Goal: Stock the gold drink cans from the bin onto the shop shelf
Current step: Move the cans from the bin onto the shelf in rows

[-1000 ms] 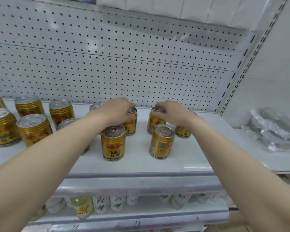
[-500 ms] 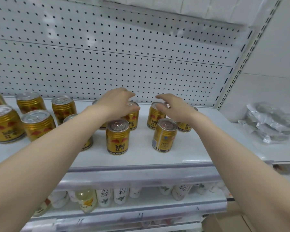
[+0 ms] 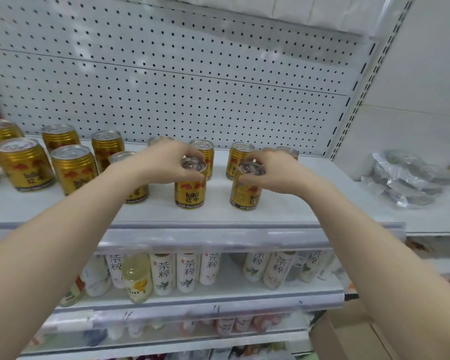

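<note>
Gripping two gold cans, both set near the front of the white shelf (image 3: 218, 216).
Left hand (image 3: 164, 162), fingers curled round the rim of the left can (image 3: 190, 189); right hand (image 3: 273, 172), clamped likewise on the right can (image 3: 243, 194). Stocked behind and leftward with more gold cans (image 3: 73, 168).

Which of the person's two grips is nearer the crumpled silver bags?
Right. The right grip holds a gold can with bare shelf between it and the silver bags; the left grip holds the neighbouring can, farther left.
</note>
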Demonstrator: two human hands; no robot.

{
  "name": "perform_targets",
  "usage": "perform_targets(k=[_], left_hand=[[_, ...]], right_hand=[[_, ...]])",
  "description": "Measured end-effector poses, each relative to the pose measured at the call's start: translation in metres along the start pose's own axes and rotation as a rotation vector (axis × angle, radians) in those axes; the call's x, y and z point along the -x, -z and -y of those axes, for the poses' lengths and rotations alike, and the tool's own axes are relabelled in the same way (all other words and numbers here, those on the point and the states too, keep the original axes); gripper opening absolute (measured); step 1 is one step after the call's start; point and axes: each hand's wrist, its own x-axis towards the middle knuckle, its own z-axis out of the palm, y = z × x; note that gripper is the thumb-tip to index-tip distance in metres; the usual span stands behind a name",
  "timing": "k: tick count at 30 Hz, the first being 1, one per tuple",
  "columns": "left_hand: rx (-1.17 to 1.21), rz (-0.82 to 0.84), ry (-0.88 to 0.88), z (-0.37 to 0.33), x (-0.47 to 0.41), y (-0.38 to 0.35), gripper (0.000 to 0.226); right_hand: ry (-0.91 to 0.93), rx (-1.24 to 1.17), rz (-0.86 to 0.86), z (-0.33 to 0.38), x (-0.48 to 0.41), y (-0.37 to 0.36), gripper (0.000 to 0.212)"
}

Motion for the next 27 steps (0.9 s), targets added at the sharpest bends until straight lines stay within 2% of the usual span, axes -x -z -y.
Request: perform_targets(k=[4,12,19,21,24,27], left_hand=[[0.057,-0.056,-0.001,-0.007,0.0,-0.01,0.054],[-0.05,-0.025,0.005,-0.014,0.0,-0.01,0.056],[-0.049,-0.009,0.003,-0.016,0.005,-0.003,0.06],[-0.013,-0.074,0.027,-0.005,0.011,0.008,0.06],[-0.051,-0.203,0.102,0.032,0.021,0.037,0.053],[-0.14,-0.17,0.187,0.086,0.031,0.056,0.05]], right_hand=[[0.003,-0.001,0.012,0.006,0.0,-0.002,0.06],[0.026,-0.017,-0.043,0.011,0.007,-0.004,0.051],[-0.02,0.003,-0.042,0.009,0.0,-0.008,0.063],[-0.024,0.032,-0.058,0.016,-0.003,-0.004,0.064],[0.012,-0.023,-0.185,0.04,-0.018,0.007,0.058],[0.099,-0.029,-0.253,0.077,-0.047,0.01,0.051]])
